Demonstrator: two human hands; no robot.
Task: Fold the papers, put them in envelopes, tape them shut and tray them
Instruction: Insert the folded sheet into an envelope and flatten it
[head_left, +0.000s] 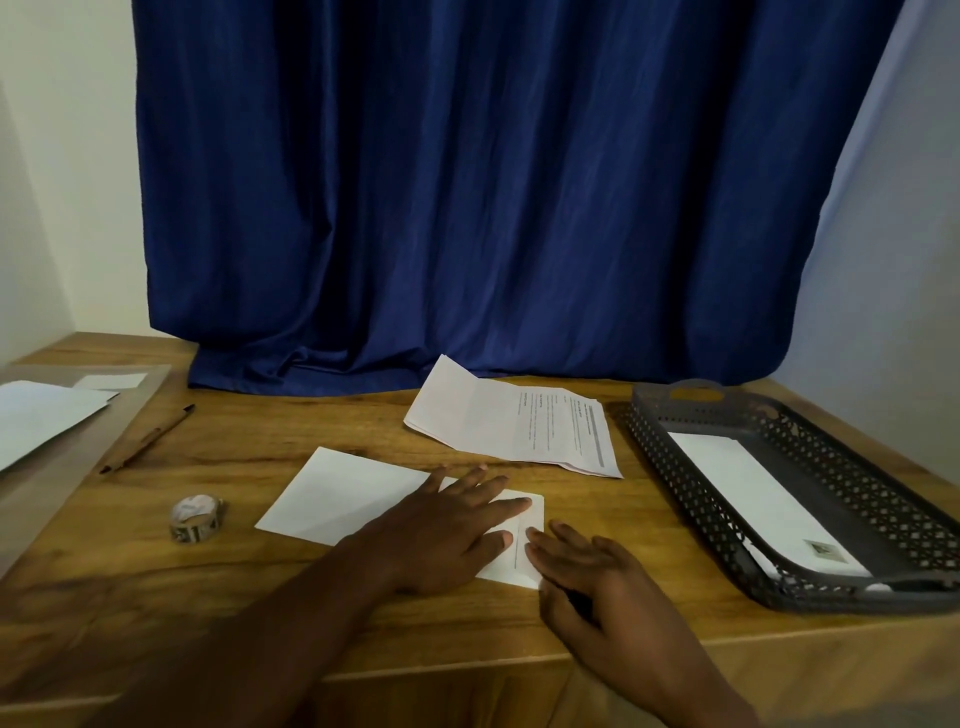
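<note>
Hands (514, 540) hide envelope (343, 493) flap, print unreadable

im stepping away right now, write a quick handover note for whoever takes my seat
Left hand: flat, fingers straight, pressing the envelope on the table.
Right hand: fingers straight, touching the envelope's right end, where a strip seems to run across; whether that is tape I cannot tell.
Tape roll: left of the envelope.
Papers: creased stack behind the envelope, not yet in envelopes.
Tray: on the right, one envelope already in it.
More envelopes and a pen at far left.
Left: finish this envelope, tray it, then do the remaining papers.
</note>
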